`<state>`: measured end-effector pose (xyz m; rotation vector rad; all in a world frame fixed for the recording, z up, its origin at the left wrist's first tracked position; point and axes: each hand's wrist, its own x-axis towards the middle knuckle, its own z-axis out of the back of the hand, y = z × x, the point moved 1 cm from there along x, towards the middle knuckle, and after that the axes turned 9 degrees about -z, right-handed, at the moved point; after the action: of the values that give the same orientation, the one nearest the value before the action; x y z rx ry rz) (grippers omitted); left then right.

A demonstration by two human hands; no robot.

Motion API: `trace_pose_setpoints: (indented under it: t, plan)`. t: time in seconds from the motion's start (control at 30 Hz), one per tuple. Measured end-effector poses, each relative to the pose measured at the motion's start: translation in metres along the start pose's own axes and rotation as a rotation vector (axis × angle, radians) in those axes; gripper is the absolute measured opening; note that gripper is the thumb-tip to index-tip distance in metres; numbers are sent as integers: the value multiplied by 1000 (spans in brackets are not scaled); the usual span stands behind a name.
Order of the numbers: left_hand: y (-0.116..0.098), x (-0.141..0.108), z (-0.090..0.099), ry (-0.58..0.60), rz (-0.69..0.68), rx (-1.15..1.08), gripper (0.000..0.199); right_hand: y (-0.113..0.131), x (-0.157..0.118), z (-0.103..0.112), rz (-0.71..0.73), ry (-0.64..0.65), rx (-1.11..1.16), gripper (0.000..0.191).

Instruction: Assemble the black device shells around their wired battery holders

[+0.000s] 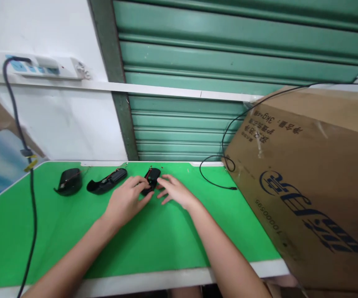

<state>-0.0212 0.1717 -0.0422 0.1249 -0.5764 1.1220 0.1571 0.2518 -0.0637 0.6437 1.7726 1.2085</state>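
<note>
A small black device part (154, 174) with thin red wires lies on the green table mat (154, 236). My left hand (129, 197) grips its left side, with the thumb near the lower edge and fingers over it. At its right side is my right hand (174, 190), fingers apart, the index fingertip close to or touching the part. Further left lie a long curved black part (106, 182) with wires and a rounded black shell (70, 182) with a reddish wire.
A large cardboard box (309, 186) stands along the right edge. One black cable (211, 180) loops on the mat beside it. Another cable (32, 198) hangs at the left from a power strip (48, 67). Behind the table is a green shutter (191, 124).
</note>
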Motion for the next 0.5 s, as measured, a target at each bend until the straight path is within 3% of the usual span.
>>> trace_pose_setpoints:
  t: [0.17,0.23,0.3,0.37,0.43,0.5]
  plan:
    - [-22,43,-24,-28,-163,-146,31,12,6,18,52,-129,213,37]
    - [-22,52,-30,-106,-174,-264,40,16,5,27,77,-185,261,40]
    - [-16,54,-32,-243,-15,-456,58,18,2,30,84,-165,282,39]
    - [-10,52,-34,-309,288,-784,71,16,-1,24,77,-63,279,39]
    - [-8,48,-36,-220,586,-1171,72,13,-6,12,72,47,240,39]
    - [-14,46,-35,-59,793,-1460,63,10,-13,2,95,85,106,40]
